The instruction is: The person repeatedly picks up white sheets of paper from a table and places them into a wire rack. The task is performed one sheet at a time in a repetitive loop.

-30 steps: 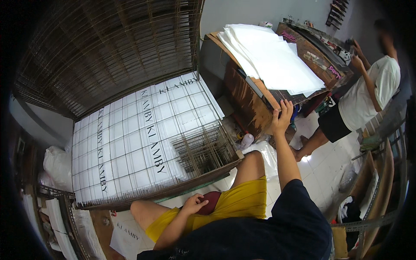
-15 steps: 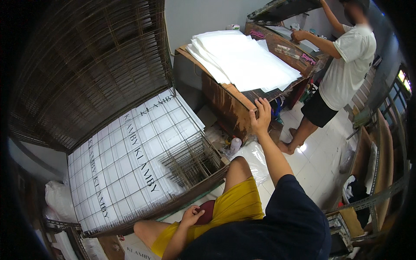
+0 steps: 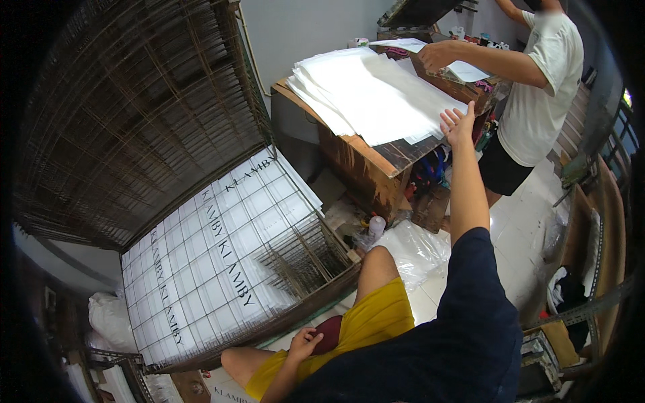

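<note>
My right hand [image 3: 459, 126] is stretched out with its fingers spread, at the near right corner of a stack of large white sheets [image 3: 363, 94]. Nothing is held in it; whether its fingertips touch the sheets I cannot tell. The stack lies on a worn wooden table [image 3: 369, 156]. Down at my lap, my left hand [image 3: 304, 344] rests loosely curled beside a maroon thing [image 3: 328, 334] on my yellow shorts, its fingers slightly apart. Across the table, a co-worker's hand [image 3: 438, 56] holds a white sheet [image 3: 401, 44] over the back of the stack.
On my left stands a wire drying rack [image 3: 309, 245] with printed white sheets [image 3: 222, 242] under its grids; more grids [image 3: 141, 101] are tilted up behind. A clear plastic bag [image 3: 418, 252] lies on the tiled floor. Wooden boards [image 3: 579, 248] lean at the right.
My right hand has moved right, from the table's corner to the sheets' corner. The co-worker's hand has come toward the stack with a sheet. My left hand has stayed at my lap.
</note>
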Demonstrator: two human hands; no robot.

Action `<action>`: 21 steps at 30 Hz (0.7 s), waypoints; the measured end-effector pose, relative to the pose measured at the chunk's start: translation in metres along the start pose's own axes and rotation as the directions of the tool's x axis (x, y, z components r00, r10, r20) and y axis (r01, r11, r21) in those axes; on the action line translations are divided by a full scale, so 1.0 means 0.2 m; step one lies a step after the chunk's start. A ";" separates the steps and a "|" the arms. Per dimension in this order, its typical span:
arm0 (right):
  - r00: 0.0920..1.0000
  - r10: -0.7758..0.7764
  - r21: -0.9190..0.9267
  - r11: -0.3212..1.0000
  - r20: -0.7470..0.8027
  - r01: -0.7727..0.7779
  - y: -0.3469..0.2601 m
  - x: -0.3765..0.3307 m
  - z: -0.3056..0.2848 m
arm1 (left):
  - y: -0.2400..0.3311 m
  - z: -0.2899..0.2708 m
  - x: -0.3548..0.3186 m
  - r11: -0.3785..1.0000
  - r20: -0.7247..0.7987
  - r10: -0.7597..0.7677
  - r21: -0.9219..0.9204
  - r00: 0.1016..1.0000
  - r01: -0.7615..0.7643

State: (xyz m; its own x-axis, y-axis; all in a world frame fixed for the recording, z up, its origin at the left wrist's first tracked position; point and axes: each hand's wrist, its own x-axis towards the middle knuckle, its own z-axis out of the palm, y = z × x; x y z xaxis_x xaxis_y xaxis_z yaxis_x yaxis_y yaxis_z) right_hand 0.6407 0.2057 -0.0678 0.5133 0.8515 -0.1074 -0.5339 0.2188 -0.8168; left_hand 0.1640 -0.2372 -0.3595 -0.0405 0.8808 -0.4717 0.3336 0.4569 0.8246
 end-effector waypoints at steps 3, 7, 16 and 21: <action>0.997 0.064 0.063 0.996 0.035 -0.066 -0.08 0.02 0.08 | -0.02 0.00 0.00 0.999 -0.026 0.027 0.030 0.999 -0.026; 0.990 0.115 0.073 0.990 0.080 -0.121 -0.08 0.16 0.08 | 0.00 0.03 0.01 0.997 0.016 0.055 -0.053 0.998 -0.054; 0.994 0.016 0.056 0.998 0.106 -0.022 0.44 -0.04 0.02 | 0.62 0.09 0.06 0.935 0.147 0.352 -0.029 0.924 -0.352; 0.984 -0.060 0.192 0.981 0.166 0.027 0.59 -0.69 0.04 | 1.29 0.16 0.42 0.756 0.141 0.532 -0.523 0.835 -0.394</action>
State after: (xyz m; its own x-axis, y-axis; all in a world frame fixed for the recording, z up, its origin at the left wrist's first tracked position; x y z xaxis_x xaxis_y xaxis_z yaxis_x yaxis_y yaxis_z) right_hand 0.5026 0.1182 -0.1455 0.4254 0.9042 0.0375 -0.6391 0.3294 -0.6950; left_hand 0.2769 -0.0481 -0.1960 0.2765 0.9610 0.0014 -0.2246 0.0632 0.9724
